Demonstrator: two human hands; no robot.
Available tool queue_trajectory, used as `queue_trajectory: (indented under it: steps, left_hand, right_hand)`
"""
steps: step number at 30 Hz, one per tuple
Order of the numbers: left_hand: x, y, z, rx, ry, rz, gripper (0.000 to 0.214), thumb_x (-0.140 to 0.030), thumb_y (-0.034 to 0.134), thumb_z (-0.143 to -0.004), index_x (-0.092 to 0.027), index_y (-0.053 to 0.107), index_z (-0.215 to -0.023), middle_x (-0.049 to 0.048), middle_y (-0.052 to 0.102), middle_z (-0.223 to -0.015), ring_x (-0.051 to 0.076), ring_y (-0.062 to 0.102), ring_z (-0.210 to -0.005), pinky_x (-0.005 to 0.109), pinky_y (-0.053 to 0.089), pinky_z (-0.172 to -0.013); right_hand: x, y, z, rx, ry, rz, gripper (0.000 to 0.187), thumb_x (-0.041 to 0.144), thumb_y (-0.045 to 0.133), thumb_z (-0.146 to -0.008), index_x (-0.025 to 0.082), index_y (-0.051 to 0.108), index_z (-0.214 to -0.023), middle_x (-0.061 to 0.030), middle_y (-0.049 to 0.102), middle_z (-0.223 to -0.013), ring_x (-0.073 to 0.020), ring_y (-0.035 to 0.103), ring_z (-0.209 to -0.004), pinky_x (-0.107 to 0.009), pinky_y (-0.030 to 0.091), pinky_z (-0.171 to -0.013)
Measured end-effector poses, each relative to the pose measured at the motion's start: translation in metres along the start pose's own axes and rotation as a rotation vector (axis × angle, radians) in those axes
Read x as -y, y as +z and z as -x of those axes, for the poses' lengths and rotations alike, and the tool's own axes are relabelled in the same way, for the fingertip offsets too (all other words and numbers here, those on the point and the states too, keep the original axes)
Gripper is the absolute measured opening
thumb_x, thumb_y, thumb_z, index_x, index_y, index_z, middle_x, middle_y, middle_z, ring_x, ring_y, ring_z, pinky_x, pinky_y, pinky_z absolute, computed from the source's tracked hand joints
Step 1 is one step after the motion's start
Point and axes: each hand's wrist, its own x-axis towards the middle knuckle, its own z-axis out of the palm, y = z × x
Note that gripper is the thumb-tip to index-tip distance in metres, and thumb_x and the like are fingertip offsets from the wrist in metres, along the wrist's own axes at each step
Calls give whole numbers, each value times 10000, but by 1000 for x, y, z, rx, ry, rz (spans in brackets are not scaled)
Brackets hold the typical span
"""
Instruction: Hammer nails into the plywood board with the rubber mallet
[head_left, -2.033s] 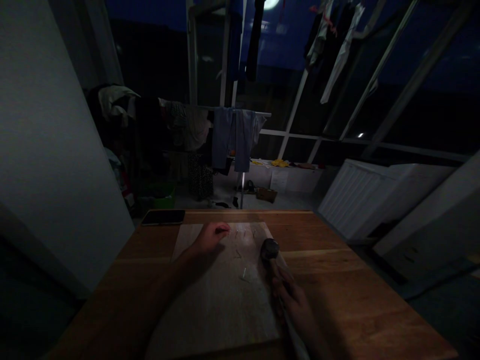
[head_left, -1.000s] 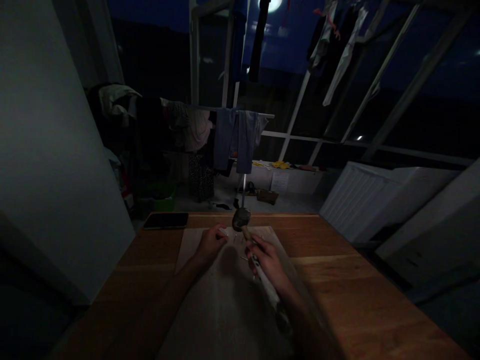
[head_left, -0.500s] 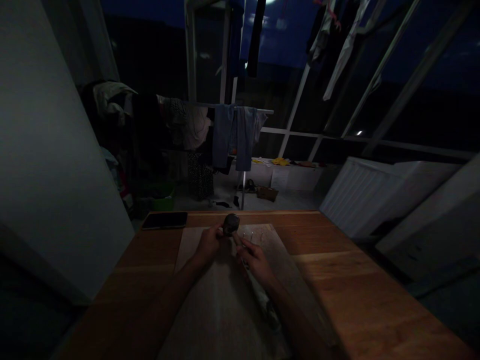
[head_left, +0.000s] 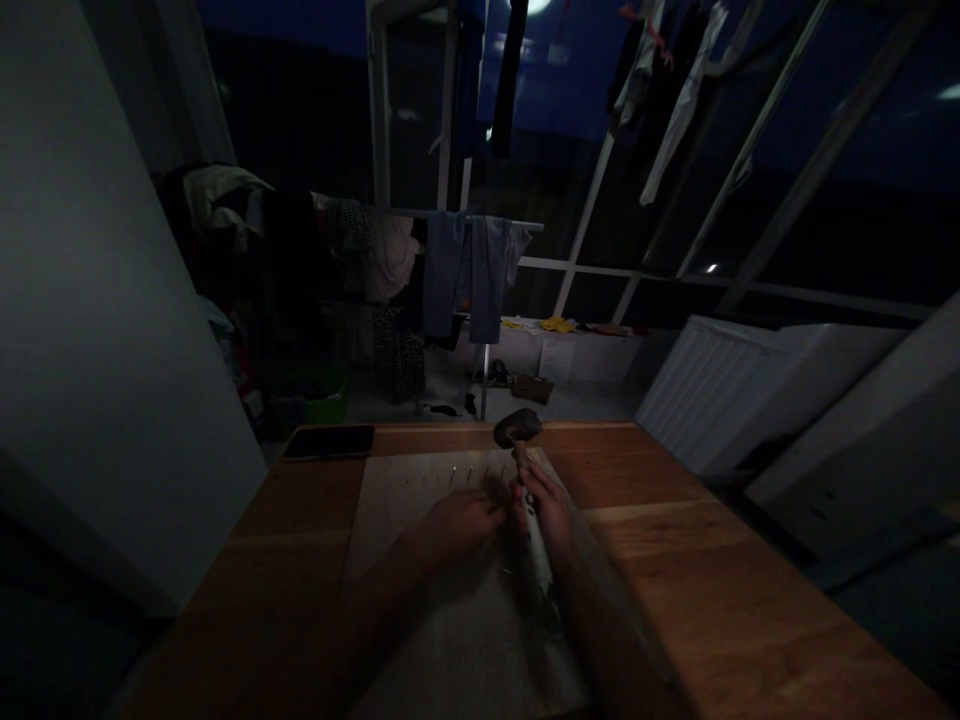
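The room is very dark. My right hand (head_left: 546, 508) is closed round the wooden handle of a hammer (head_left: 517, 428), whose dark head is raised over the far edge of a pale wooden board (head_left: 420, 640). My left hand (head_left: 459, 522) rests on the board just left of the right hand, knuckles up, fingers curled; what they pinch is too dim to make out. Several small nails (head_left: 463, 470) stand in a row near the board's far edge, just beyond both hands.
The board lies on an orange-brown wooden table (head_left: 720, 600). A dark phone (head_left: 328, 441) lies at the table's far left corner. Beyond the table stand a clothes rack with hanging laundry (head_left: 457, 265), a white radiator (head_left: 705, 390) and dark windows.
My left hand has drawn back from the nail row toward the board's middle. The hammer head has lifted and swung right, from beside the left fingers to above the board's far edge.
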Motion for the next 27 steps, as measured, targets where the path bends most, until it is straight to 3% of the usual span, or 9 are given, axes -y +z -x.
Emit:
queue_trajectory:
  steps: [4,10,14,18,20,27]
  left_hand:
    - [-7,10,0,73,63,-181,230,-73,558,-941,-134,685,-1123,140,747,-999,258,715,-887,370,552,-803]
    - [5,-5,2,27,43,-73,336,-68,532,-948,-154,667,-1244,145,725,-1179,266,681,-1090,377,536,-964]
    - [38,-25,15,-98,-175,160,384,-105,625,-859,-203,707,-1221,111,709,-1220,254,658,-1127,364,517,-1012]
    - [70,-34,31,-411,-508,388,270,-236,565,-900,-175,764,-1072,119,740,-1118,252,675,-1052,375,537,-951]
    - [79,-34,36,-485,-610,507,243,-296,572,-889,-181,771,-968,92,766,-1005,240,692,-961,351,554,-879]
    - [79,-31,38,-463,-605,633,193,-323,652,-802,-192,785,-851,69,795,-909,227,713,-881,340,555,-868]
  right_hand:
    - [-1,4,3,26,8,3,459,634,805,-649,225,602,-697,53,551,-529,-94,402,-329,-253,332,-321]
    - [-2,6,4,37,10,0,461,621,809,-651,213,599,-695,58,539,-535,-84,405,-332,-248,338,-327]
    - [-4,5,4,18,32,-14,479,627,813,-638,214,611,-770,61,555,-575,-92,428,-334,-252,351,-312]
    - [-5,5,4,18,45,-19,505,612,825,-621,204,629,-844,58,572,-588,-91,428,-331,-247,339,-302]
    - [-4,7,5,22,62,-25,509,599,829,-614,199,636,-862,56,576,-585,-91,432,-332,-242,339,-301]
    - [-1,9,8,24,78,-42,471,569,827,-628,204,645,-864,72,559,-583,-82,415,-324,-239,345,-283]
